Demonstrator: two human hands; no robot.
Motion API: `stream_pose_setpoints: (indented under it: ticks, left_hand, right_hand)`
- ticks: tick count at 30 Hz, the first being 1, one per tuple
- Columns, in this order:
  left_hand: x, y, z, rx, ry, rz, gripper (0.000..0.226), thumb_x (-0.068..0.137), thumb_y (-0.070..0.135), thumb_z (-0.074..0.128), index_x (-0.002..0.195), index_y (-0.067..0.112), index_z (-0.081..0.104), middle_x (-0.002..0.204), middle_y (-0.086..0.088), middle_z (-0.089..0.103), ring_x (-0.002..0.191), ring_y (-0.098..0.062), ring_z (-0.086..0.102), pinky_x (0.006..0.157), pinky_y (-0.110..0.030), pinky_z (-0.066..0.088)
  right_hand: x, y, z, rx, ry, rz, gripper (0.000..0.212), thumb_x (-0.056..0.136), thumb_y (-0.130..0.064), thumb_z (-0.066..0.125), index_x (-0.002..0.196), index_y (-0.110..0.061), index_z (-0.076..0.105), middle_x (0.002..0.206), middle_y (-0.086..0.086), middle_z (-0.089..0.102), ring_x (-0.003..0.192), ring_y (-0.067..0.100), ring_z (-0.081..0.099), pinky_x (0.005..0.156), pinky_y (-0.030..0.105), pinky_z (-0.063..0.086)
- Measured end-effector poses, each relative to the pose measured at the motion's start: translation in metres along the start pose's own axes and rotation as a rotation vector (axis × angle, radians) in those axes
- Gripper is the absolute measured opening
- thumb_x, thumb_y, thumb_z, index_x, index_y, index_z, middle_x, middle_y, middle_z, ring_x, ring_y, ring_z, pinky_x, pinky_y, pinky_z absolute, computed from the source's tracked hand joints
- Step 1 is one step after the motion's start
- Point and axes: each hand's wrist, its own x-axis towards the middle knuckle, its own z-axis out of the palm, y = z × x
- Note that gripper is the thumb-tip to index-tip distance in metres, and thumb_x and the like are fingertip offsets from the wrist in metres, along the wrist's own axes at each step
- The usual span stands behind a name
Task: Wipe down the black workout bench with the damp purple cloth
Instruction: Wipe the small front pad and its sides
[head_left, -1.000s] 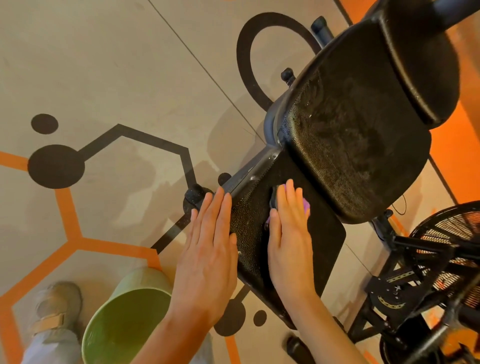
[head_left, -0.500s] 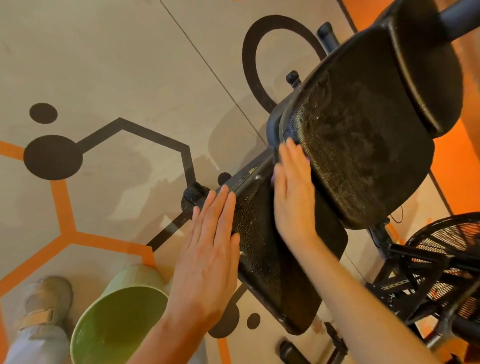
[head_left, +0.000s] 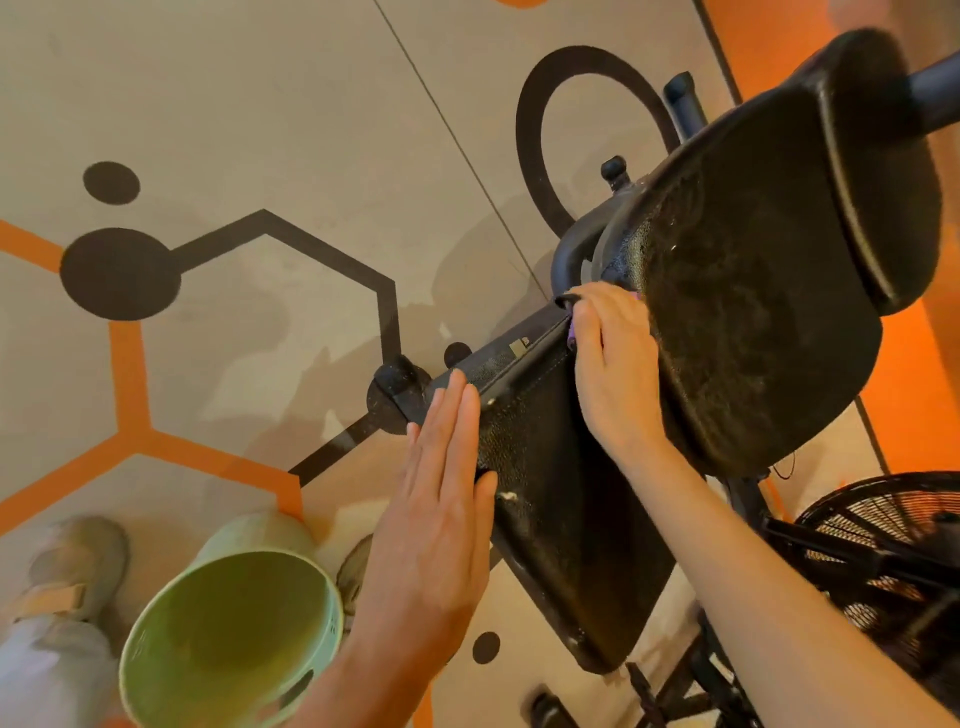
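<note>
The black workout bench fills the middle and right: a flat seat pad (head_left: 561, 499) and a raised back pad (head_left: 753, 322) with dull smears on it. My right hand (head_left: 613, 374) presses at the far end of the seat pad, in the gap under the back pad. The purple cloth (head_left: 571, 335) is almost hidden beneath its fingers; only a small purple edge shows. My left hand (head_left: 441, 509) lies flat with fingers together on the seat pad's left edge, holding nothing.
A light green bucket (head_left: 228, 639) stands on the floor at the lower left, beside my shoes (head_left: 78, 566). A black fan cage (head_left: 893, 530) and frame tubes crowd the lower right. The beige floor carries orange and black hexagon markings.
My right hand has slid the cloth up the seat pad from its middle to the far end under the back pad. My left hand has stayed on the pad's left edge.
</note>
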Motion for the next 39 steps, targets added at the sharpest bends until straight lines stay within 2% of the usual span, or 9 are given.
stream_pose_setpoints:
  ticks: [4,7,12,16,18,22,28,32,39]
  left_hand:
    - [-0.001,-0.002,0.002,-0.124,-0.003,0.009,0.057,0.104,0.040,0.014,0.152,0.034,-0.016,0.161,0.019,-0.014,0.150,-0.002,-0.004,0.122,-0.031,0.007]
    - [-0.003,0.000,-0.001,-0.114,-0.004,-0.013,0.060,0.102,0.041,0.016,0.150,0.037,-0.019,0.159,0.024,-0.019,0.147,0.005,-0.010,0.121,-0.031,0.001]
    - [-0.009,0.002,-0.006,-0.241,0.012,-0.113,0.058,0.101,0.048,0.013,0.152,0.039,-0.013,0.158,0.029,-0.014,0.144,0.011,-0.010,0.119,-0.017,-0.005]
    - [-0.023,-0.001,-0.004,-0.319,0.029,-0.204,0.059,0.100,0.044,0.015,0.154,0.036,-0.008,0.160,0.029,-0.005,0.146,0.010,0.002,0.124,-0.030,0.009]
    - [-0.029,-0.001,-0.005,-0.292,0.028,-0.234,0.057,0.098,0.047,0.011,0.149,0.048,-0.014,0.154,0.039,-0.012,0.142,0.016,-0.006,0.121,-0.017,0.000]
    - [-0.032,0.003,-0.009,-0.306,-0.029,-0.255,0.056,0.095,0.053,0.007,0.148,0.052,-0.012,0.146,0.048,-0.016,0.134,0.026,-0.016,0.105,0.003,-0.013]
    - [-0.041,-0.006,-0.010,-0.343,-0.127,-0.235,0.054,0.096,0.047,0.016,0.143,0.052,-0.010,0.141,0.053,-0.017,0.137,0.024,-0.010,0.113,-0.003,-0.005]
    - [-0.042,-0.015,-0.023,-0.342,-0.213,-0.202,0.059,0.096,0.042,0.017,0.142,0.061,-0.015,0.144,0.052,-0.013,0.133,0.026,-0.016,0.103,0.005,-0.012]
    - [-0.028,-0.029,-0.054,-0.355,-0.340,-0.118,0.053,0.096,0.053,0.014,0.138,0.066,-0.015,0.151,0.045,-0.005,0.145,0.010,-0.007,0.107,-0.003,-0.008]
  right_hand:
    - [-0.090,-0.037,0.008,0.159,-0.226,-0.246,0.034,0.101,-0.020,0.036,0.132,-0.019,0.051,0.136,-0.001,0.053,0.134,0.008,0.041,0.115,0.033,0.031]
    - [-0.052,-0.009,-0.004,0.007,-0.289,-0.346,0.032,0.101,-0.018,0.036,0.123,-0.014,0.059,0.135,0.002,0.054,0.134,0.012,0.041,0.117,0.039,0.028]
    - [-0.028,-0.012,0.010,0.053,-0.027,0.031,0.028,0.102,-0.018,0.037,0.120,-0.015,0.058,0.135,0.002,0.053,0.135,0.008,0.037,0.117,0.031,0.026]
    - [-0.101,-0.048,0.012,0.052,-0.327,-0.379,0.032,0.100,-0.019,0.042,0.129,-0.014,0.056,0.137,-0.002,0.053,0.137,0.007,0.035,0.117,0.030,0.025]
    - [-0.072,-0.035,0.001,-0.011,-0.422,-0.502,0.029,0.100,-0.021,0.040,0.120,-0.018,0.061,0.125,-0.002,0.059,0.128,0.006,0.044,0.116,0.030,0.027]
    - [-0.019,-0.033,0.005,-0.031,-0.097,-0.235,0.032,0.097,-0.012,0.039,0.071,-0.029,0.046,0.075,-0.014,0.047,0.083,-0.001,0.042,0.093,0.051,0.040]
    - [-0.090,-0.057,0.009,-0.080,-0.403,-0.436,0.034,0.099,-0.025,0.040,0.126,-0.015,0.058,0.131,-0.002,0.057,0.133,0.007,0.040,0.118,0.026,0.020]
    - [-0.066,-0.051,0.016,-0.002,-0.133,-0.141,0.033,0.101,-0.024,0.037,0.125,-0.017,0.059,0.135,-0.011,0.050,0.138,0.001,0.030,0.119,0.040,0.022]
    - [-0.182,-0.016,0.006,-0.173,-0.186,-0.249,0.066,0.092,-0.009,0.041,0.152,-0.020,0.018,0.161,-0.006,0.013,0.148,0.016,0.016,0.119,0.033,0.017]
